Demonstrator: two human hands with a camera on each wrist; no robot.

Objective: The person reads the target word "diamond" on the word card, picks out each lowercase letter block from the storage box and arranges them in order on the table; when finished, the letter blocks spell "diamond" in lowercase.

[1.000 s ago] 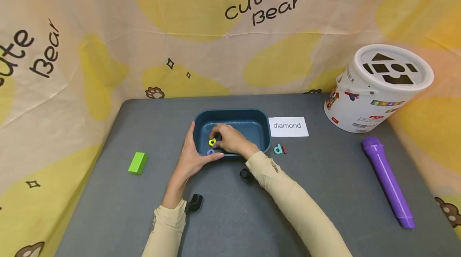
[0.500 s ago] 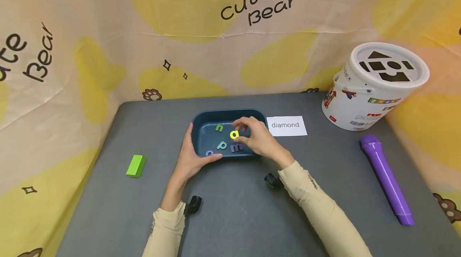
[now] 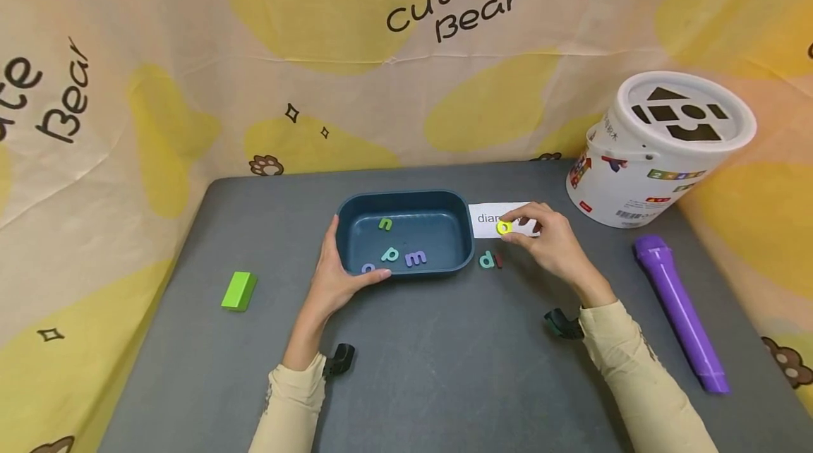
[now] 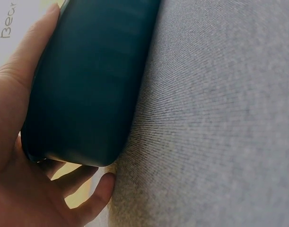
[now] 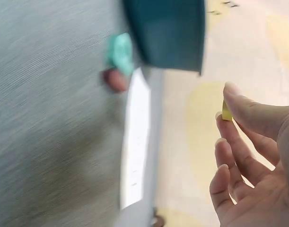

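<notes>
In the head view, the right hand [image 3: 552, 241] pinches a yellow letter [image 3: 504, 228] between thumb and fingers, seen against the white card [image 3: 485, 228]; the left hand [image 3: 335, 284], thumb and fingers spread apart, grips the near left corner of the blue tray [image 3: 438, 227] on the table [image 3: 419, 361]. The left wrist view shows those fingers bent about the tray's end. The right wrist view shows the yellow letter edge-on, thumb and a fingertip nearly together on it, the lower fingers loosely curled.

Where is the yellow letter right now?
In the head view, the yellow letter is pinched in the right hand, right of the blue tray, seen against the white card and above the red letter in the image.
</notes>
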